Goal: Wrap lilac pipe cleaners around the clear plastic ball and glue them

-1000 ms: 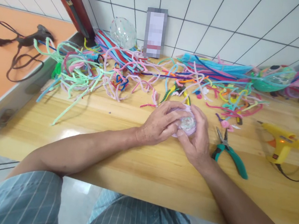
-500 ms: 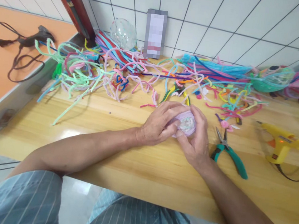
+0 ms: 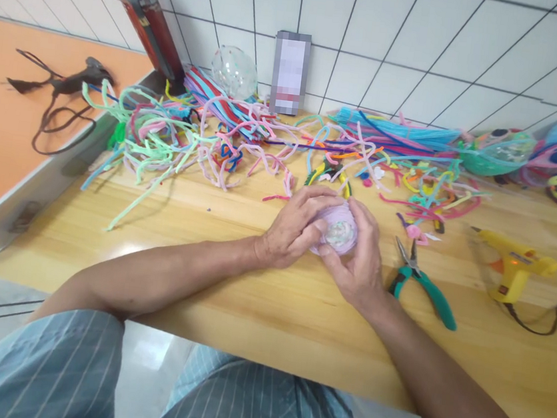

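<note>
Left hand and right hand are clasped round a lilac wound ball over the desk; whether it rests there is hard to tell. Uneven squeezing could slip its windings; a rightward swing could knock the green-handled pliers.

- 1 left hand and 1 right hand, 2 in all
- 1 lilac round piece
- 1 pair of teal-handled pliers
- 1 tool with yellow-and-black handles
- 1 yellow glue gun
- 1 phone
- 1 red flask
- 1 clear speckled ball
- 2 bundles of fuzzy stems
- loose stems, too tangled to count
- 1 wooden table
</note>
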Demonstrator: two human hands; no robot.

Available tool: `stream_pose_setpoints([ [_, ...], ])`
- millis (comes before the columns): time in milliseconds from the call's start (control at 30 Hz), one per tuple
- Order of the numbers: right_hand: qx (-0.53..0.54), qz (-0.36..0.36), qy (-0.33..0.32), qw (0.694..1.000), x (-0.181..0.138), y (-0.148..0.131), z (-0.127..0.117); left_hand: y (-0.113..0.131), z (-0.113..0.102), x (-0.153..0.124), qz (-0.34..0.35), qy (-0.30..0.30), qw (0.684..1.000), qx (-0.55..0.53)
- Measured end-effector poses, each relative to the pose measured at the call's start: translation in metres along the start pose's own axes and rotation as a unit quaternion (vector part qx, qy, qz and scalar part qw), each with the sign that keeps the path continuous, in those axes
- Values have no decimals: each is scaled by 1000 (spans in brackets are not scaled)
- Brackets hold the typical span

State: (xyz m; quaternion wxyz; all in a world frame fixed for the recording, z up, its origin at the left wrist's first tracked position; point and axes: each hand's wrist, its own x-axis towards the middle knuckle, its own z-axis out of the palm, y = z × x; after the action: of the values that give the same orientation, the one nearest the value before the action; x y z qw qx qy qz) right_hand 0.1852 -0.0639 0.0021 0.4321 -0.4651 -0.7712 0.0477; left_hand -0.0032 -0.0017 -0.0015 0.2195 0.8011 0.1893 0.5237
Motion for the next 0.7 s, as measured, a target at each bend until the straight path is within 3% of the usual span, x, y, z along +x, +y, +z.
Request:
stream_pose_setpoints([
  [700, 0, 25, 5, 1000, -5, 3, 2, -13, 5, 0, -116, -50, 986, -105],
])
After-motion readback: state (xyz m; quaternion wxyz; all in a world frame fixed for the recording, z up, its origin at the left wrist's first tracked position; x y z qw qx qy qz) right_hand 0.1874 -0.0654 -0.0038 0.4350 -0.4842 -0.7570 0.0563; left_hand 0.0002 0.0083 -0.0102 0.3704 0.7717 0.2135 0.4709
